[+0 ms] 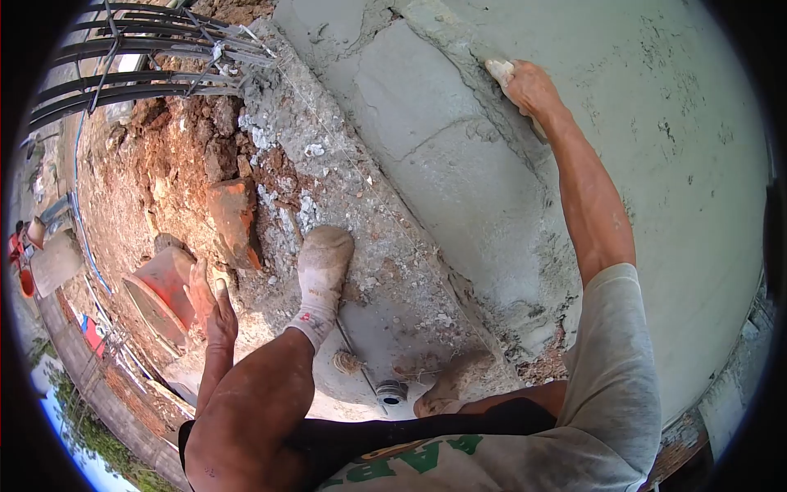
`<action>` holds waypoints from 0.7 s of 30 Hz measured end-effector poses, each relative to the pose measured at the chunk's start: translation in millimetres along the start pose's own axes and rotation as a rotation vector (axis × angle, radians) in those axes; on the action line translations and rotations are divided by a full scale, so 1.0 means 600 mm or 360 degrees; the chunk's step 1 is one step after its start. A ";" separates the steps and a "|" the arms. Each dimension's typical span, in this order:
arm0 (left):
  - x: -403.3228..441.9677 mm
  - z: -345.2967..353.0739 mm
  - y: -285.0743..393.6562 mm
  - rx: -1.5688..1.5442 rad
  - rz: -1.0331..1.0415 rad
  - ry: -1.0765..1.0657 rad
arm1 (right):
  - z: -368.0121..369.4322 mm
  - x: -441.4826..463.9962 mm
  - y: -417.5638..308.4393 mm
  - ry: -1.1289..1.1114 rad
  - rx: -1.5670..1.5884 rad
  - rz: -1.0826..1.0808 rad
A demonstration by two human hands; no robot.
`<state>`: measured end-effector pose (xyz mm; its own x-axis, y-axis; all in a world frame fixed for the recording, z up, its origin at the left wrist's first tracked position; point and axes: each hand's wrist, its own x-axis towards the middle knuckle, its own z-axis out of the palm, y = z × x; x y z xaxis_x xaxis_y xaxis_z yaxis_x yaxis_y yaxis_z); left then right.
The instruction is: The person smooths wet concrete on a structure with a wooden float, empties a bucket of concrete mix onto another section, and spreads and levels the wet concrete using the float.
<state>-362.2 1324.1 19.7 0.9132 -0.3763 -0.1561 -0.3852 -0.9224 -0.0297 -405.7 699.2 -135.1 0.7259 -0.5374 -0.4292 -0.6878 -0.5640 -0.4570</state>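
I have the right grip [531,92] curled down snugly around a pale tool [499,72], fingers wrapped and no gap that I can see between palm and tool; one end pokes out ahead of my knuckles and a thin strip shows beside my wrist, the rest being hidden under the hand, so I cannot tell its full shape; it sits right at the wet grey cement [689,238], along a rough raised step [459,61] running past the grip on its left. My left grip [217,312] is spread open with nothing in it, fingers apart; just beyond its fingertips is a reddish bucket [168,283], tipped over, though I cannot tell whether they touch.

For edges, the step lies closest to the right grip; farther left of it, past a smooth cement band [447,156], a straight concrete edge [402,217] runs diagonally down towards my body; to the right of that grip the cement spreads wide and flat, giving me the most open room; the left grip is tighter, with the bucket on one side, my bent knee [262,394] close behind and a socked foot [322,266] to its right; an orange brick [232,213] lies ahead of it.
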 end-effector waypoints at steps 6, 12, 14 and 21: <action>0.015 -0.007 0.066 -0.0033 0.0175 -0.0003 | 0.042 -0.018 -0.020 0.0093 -0.0215 -0.0298; 0.035 -0.013 0.129 -0.0081 0.0259 -0.0134 | 0.063 -0.048 -0.027 -0.0052 -0.0289 -0.0503; 0.033 0.001 0.139 -0.0095 0.0270 -0.0023 | 0.064 -0.065 -0.021 -0.0068 -0.0290 -0.0575; 0.030 0.019 0.161 -0.0264 0.0297 -0.0034 | 0.043 -0.249 0.082 -0.0211 -0.0260 -0.0621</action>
<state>-384.7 1229.3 2.9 0.8245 -0.5414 -0.1644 -0.5183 -0.8393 0.1641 -548.1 767.7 -113.3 0.9183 -0.1855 -0.3498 -0.3457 -0.8062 -0.4801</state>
